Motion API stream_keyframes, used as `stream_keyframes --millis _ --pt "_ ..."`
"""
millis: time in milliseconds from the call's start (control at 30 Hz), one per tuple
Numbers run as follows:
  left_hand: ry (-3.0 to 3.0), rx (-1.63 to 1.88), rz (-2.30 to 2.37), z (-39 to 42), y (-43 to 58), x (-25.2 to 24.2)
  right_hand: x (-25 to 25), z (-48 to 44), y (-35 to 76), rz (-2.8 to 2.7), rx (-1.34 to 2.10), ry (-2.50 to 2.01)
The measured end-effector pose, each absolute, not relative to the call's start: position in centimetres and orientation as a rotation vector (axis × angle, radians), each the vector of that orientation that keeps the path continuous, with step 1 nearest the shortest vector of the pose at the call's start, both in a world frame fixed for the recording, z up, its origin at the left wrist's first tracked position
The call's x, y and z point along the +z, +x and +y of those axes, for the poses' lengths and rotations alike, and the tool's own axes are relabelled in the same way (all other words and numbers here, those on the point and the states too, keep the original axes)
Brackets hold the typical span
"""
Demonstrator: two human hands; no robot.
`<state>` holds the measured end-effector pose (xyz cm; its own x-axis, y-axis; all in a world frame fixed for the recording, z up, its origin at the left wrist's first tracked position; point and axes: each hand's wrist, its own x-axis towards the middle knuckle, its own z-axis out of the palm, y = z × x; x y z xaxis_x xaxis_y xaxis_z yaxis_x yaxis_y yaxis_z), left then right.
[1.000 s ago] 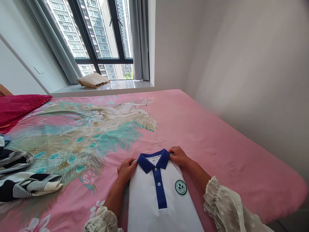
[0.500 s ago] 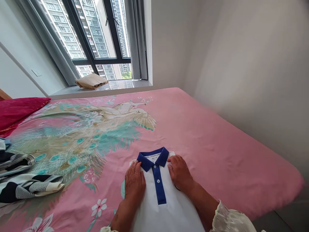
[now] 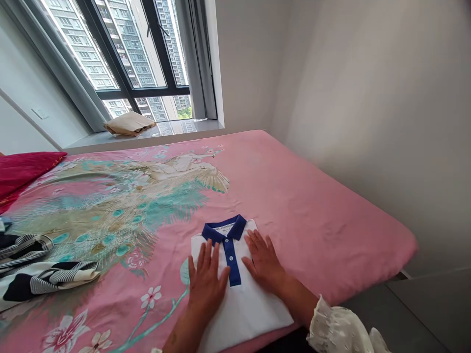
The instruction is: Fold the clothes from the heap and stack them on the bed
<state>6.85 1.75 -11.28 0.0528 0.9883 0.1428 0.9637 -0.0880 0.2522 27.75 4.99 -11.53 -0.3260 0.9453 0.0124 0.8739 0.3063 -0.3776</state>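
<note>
A folded white polo shirt (image 3: 239,314) with a navy collar and button placket lies front up near the edge of the bed. My left hand (image 3: 208,282) rests flat on the shirt's left side, fingers spread below the collar. On the right side of the chest, my right hand (image 3: 263,260) also lies flat with its fingers apart. Neither hand grips the fabric. The collar (image 3: 225,229) stands neatly folded between and above my fingertips.
The bed has a pink sheet (image 3: 279,196) with a peacock and flower print. Black, white and striped folded cloth (image 3: 51,282) lies at the left, below a red pillow (image 3: 29,169). A beige folded bundle (image 3: 129,124) sits on the windowsill.
Both hands have slid down from the shoulders beside the collar onto the shirt's front, fingers spreading. The view has shifted, showing more of the shirt's lower edge.
</note>
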Motion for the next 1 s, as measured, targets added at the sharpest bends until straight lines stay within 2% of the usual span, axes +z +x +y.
stream_keyframes --millis 100,267,400,500,667,833,1000 --pt "2.314 0.322 1.885 -3.1 5.2 -13.0 -12.7 1.3 29.6 -2.419 0.562 -1.631" --pt "2.069 0.144 2.235 -6.8 1.3 -13.2 -13.0 -1.4 32.7 -2.205 0.489 -1.996" --pt "2.284 0.346 2.093 -5.5 5.6 -10.4 -10.6 -2.0 28.2 -2.286 0.354 -1.636" --pt "2.335 0.341 1.935 -4.9 8.3 -10.4 -10.4 -2.6 25.7 -2.438 0.451 -1.42" --pt "2.115 0.267 2.108 -8.8 2.7 -13.8 -14.1 -5.1 31.2 -2.336 0.519 -1.753" --pt "1.751 0.532 2.149 -12.8 -2.0 -14.0 -15.2 -8.1 36.3 -1.929 0.433 -1.862" --pt "1.35 0.653 1.988 -10.7 0.6 -12.0 -13.1 -6.0 34.9 -1.712 0.911 -1.974"
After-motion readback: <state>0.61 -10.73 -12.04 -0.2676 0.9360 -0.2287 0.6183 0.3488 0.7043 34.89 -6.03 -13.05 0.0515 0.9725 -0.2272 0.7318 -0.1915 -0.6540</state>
